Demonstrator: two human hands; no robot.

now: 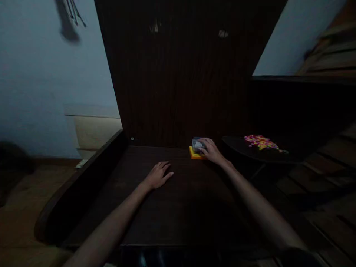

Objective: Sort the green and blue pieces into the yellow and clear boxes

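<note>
My right hand [209, 149] reaches to the back of the dark wooden desk [172, 215], its fingers closed around a small grey box-like thing [197, 144]. That thing is at a flat yellow-orange block [196, 154]; whether it rests on it or is held just above, I cannot tell. Part of both is hidden by the hand. My left hand [158, 175] lies palm down on the desktop, left of the block, with its fingers spread and nothing in them.
A tall dark panel [178, 85] rises behind the desktop. A raised side board [83, 178] bounds the left edge. To the right, pink and yellow flowers [261, 142] lie on a small dark shelf [239, 146]. A pale wall [50, 81] stands at left.
</note>
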